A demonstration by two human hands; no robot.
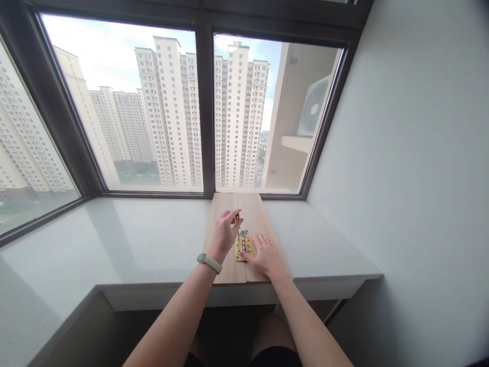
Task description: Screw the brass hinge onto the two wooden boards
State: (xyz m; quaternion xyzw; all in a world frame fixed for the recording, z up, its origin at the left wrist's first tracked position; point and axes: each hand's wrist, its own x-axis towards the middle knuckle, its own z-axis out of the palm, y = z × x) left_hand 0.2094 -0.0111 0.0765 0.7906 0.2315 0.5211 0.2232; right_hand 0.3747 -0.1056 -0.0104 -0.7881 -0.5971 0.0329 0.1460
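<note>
Two light wooden boards (229, 204) lie side by side on a white windowsill counter (153, 239). A brass hinge (244, 248) sits across their seam. My left hand (223, 234), with a watch on the wrist, grips a small screwdriver (238, 224) with a yellow and red handle, its tip down on the hinge. My right hand (265, 255) rests flat on the right board, fingers spread, touching the hinge's right side. A small cluster of screws (243, 232) lies just beyond the hinge.
A large dark-framed window (204, 112) rises right behind the boards. A white wall (412, 153) closes the right side. The counter's front edge (160, 291) runs above my knees.
</note>
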